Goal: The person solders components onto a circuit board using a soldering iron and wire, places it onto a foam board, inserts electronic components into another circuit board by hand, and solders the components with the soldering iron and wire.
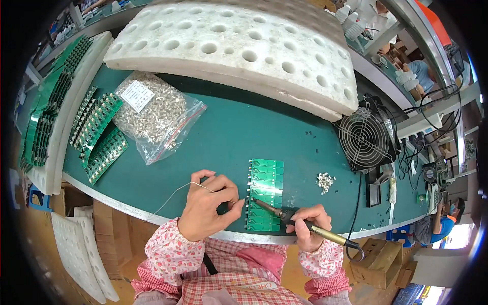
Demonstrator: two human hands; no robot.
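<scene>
A green circuit board panel [265, 178] lies flat on the bench in front of me, with a row of dark pins along its left edge. My right hand [311, 223] grips a soldering iron [325, 234], whose tip reaches the board's left edge. Between the fingers of my left hand [211, 203] is a thin solder wire [175, 192]; its loose end trails off to the left. The fingertips of that hand are close beside the iron's tip at the pins. Whether wire and tip touch is too small to tell.
Small metal parts [325, 183] are heaped right of the board. A bag of metal parts [152, 109] and stacked boards [101, 132] lie left. A holed white foam block [234, 46] spans the back, with a fan [362, 137] at right. The iron's cord [357, 203] crosses the bench.
</scene>
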